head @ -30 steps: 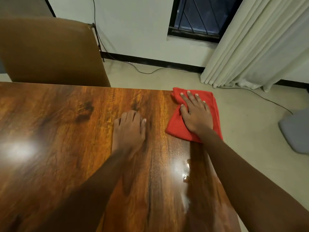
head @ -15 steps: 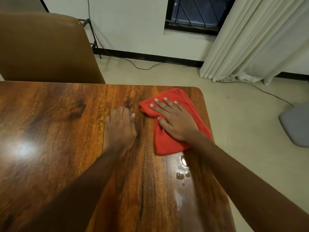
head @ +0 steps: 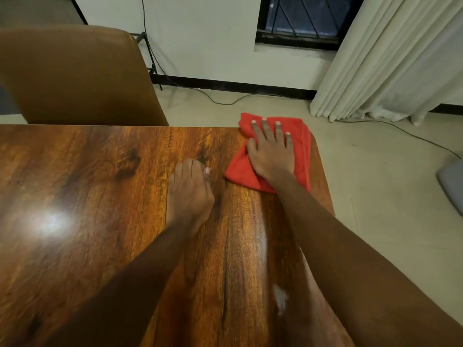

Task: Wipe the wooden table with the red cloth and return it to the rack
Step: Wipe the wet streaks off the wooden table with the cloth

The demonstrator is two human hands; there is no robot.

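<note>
At the far right corner of the wooden table (head: 87,196) lies the red cloth (head: 302,156), bunched flat, its far edge reaching just past the table's far edge. The right hand (head: 271,151) presses on it with straight, spread fingers pointing away, palm down, gripping nothing.

Half a second ago the cloth sat further left, almost touching the left hand, with the fingers angled leftward; a second ago it was at this same corner. So the cloth has swept inward and back out again. That reads as a back-and-forth wiping stroke in progress, confined so far to this corner.

The left hand (head: 190,191) has barely moved: it rests on the bare wood just left of the cloth, fingers loosely bent and holding nothing, seemingly as a brace.

Nearer, between the forearms, a pale glossy patch (head: 280,299) shows; whether it is wet or only a reflection cannot be told. Most of the left side looks unvisited, so much wiping likely remains.

Beyond the table stand a brown chair (head: 75,76) and a pale curtain (head: 388,58). No rack is in view.
</note>
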